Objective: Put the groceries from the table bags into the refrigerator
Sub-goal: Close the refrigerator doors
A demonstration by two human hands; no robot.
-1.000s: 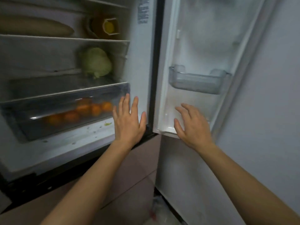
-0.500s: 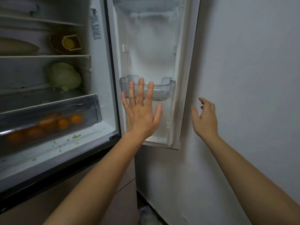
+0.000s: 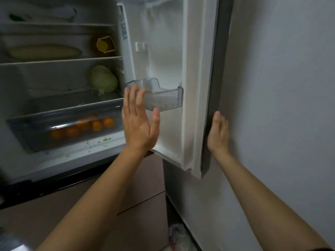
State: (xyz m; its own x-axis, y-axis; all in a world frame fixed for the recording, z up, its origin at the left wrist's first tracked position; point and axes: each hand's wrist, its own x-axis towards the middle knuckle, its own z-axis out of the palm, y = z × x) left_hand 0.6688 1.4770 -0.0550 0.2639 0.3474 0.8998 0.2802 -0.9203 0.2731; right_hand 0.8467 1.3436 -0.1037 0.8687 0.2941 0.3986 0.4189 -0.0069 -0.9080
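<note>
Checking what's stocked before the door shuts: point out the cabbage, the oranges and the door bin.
cabbage (image 3: 103, 80): head view, middle of the green head.
oranges (image 3: 96, 125): head view, one orange seen through the drawer front.
door bin (image 3: 163, 99): head view, clear front wall.

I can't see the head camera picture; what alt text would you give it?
Two bare, empty hands reach toward an open white refrigerator door: the left hand spread before its clear plastic door bin, the right hand at the door's outer grey edge. Inside sit a pale green cabbage on a shelf and round oranges in a transparent drawer.
</note>
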